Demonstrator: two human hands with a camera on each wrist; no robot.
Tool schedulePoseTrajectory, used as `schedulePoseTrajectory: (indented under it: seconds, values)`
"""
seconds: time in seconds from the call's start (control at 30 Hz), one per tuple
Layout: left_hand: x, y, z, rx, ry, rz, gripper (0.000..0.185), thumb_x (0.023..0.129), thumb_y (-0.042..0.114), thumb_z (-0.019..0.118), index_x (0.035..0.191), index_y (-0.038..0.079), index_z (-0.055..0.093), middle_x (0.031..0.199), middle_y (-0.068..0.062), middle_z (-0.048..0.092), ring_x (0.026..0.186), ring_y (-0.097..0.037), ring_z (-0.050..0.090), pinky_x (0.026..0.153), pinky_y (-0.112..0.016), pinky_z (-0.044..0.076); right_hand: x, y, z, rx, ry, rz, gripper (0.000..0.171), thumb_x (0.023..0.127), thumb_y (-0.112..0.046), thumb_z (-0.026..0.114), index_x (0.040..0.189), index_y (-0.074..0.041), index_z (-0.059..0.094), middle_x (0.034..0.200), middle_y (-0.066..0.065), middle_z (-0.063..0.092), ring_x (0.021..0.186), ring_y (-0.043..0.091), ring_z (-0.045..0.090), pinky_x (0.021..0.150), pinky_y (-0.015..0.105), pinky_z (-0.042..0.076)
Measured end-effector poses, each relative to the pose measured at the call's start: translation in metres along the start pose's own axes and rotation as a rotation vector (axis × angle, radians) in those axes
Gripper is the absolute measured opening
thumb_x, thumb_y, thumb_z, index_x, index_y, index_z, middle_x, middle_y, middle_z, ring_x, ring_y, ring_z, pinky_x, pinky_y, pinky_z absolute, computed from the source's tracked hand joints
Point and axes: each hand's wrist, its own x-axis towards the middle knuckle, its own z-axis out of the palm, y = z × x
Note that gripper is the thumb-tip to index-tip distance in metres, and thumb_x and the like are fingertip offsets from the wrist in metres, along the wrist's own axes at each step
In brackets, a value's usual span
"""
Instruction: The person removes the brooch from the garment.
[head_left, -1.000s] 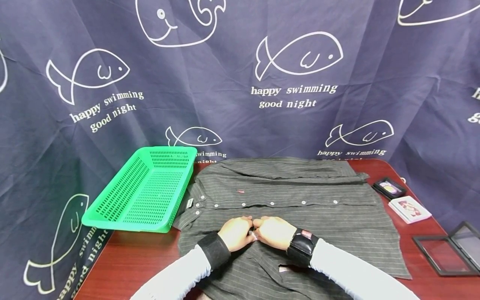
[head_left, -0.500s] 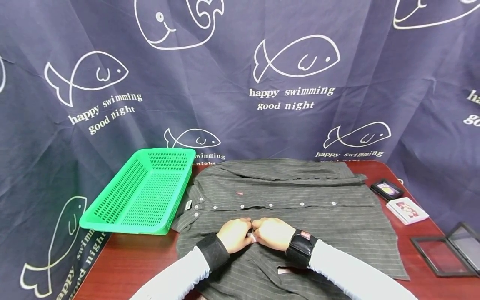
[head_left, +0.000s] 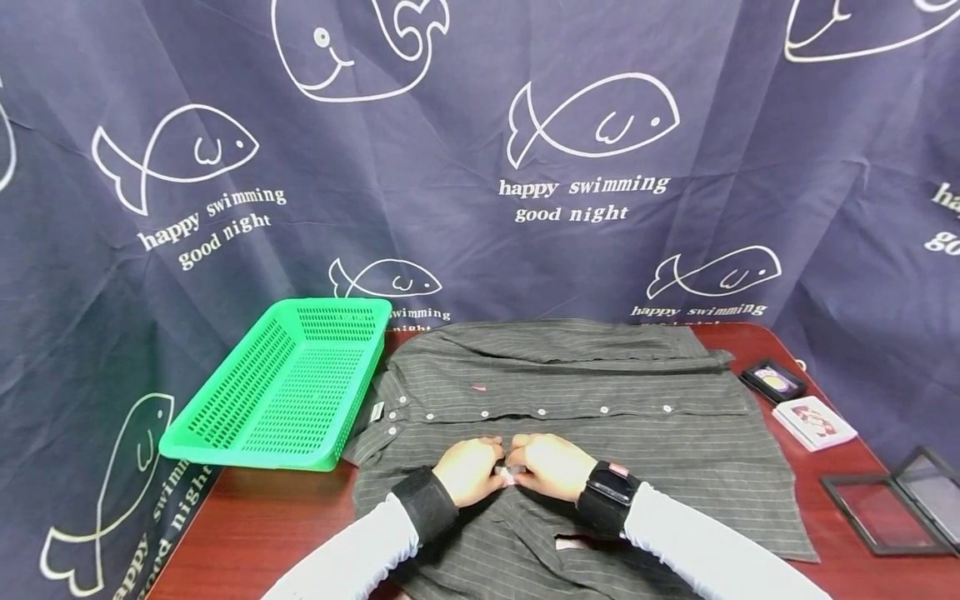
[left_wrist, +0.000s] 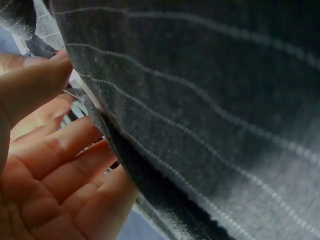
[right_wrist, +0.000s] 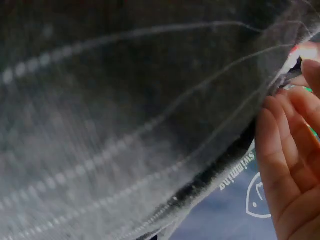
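A dark grey striped button-up shirt (head_left: 585, 383) lies spread on the table, its collar toward the basket and a line of white buttons running across it. Over its near part, my left hand (head_left: 470, 472) and right hand (head_left: 553, 467) meet almost fingertip to fingertip, pinching the cloth. A small white patch (head_left: 506, 476) shows between them; what it is cannot be made out. In the left wrist view, the thumb (left_wrist: 37, 85) and fingers close on the edge of the striped cloth (left_wrist: 165, 110). The right wrist view has the fingers (right_wrist: 280, 145) along the same kind of edge.
A green plastic basket (head_left: 358, 400) stands at the left. At the right edge lie a small black case (head_left: 772, 380), a white box with a red picture (head_left: 813, 422) and an opened dark frame (head_left: 885, 550). A blue printed curtain (head_left: 480, 167) hangs behind the table (head_left: 285, 508).
The right hand has drawn slightly to the right, so the fingertips stand a little farther apart and more of the white patch shows. The shirt lies as before.
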Motion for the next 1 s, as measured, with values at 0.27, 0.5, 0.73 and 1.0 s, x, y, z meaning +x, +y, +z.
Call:
schedulePoseTrajectory:
  seconds: [0.27,0.5,0.73,1.0]
  values:
    - [0.000,-0.001,0.000,-0.002,-0.018,0.018,0.021,0.077,0.031,0.079,0.083,0.013,0.069,0.106,-0.008,0.075,0.102,-0.018,0.071,0.081,-0.030,0.056,-0.003,-0.004,-0.001,-0.089,-0.004,0.010,0.024,0.069,-0.012,0.080,0.066,-0.018,0.057,0.069,-0.008,0.050,0.060,0.004,0.046,0.057,0.020,0.040]
    - [-0.001,0.000,-0.002,-0.025,-0.024,0.002,0.021,0.076,0.029,0.078,0.085,0.012,0.069,0.108,-0.009,0.074,0.100,-0.020,0.071,0.079,-0.032,0.057,-0.007,-0.008,0.008,-0.286,0.001,-0.038,0.020,0.069,-0.017,0.079,0.066,-0.018,0.059,0.071,-0.006,0.051,0.064,0.010,0.055,0.058,0.024,0.045]
    - [-0.001,-0.001,-0.001,-0.027,-0.028,-0.001,0.022,0.077,0.029,0.078,0.089,0.012,0.070,0.110,-0.009,0.074,0.101,-0.020,0.071,0.079,-0.032,0.057,-0.006,-0.011,0.011,-0.448,0.001,-0.065,0.018,0.070,-0.019,0.077,0.066,-0.019,0.060,0.072,-0.007,0.053,0.065,0.010,0.056,0.055,0.024,0.047]
    - [-0.002,-0.003,0.001,-0.041,-0.042,-0.002,0.028,0.079,0.032,0.076,0.097,0.011,0.072,0.113,-0.010,0.073,0.106,-0.020,0.070,0.084,-0.032,0.056,-0.007,-0.009,0.012,-0.439,-0.003,-0.072,0.018,0.070,-0.019,0.077,0.067,-0.019,0.060,0.072,-0.007,0.053,0.065,0.010,0.056,0.054,0.024,0.046]
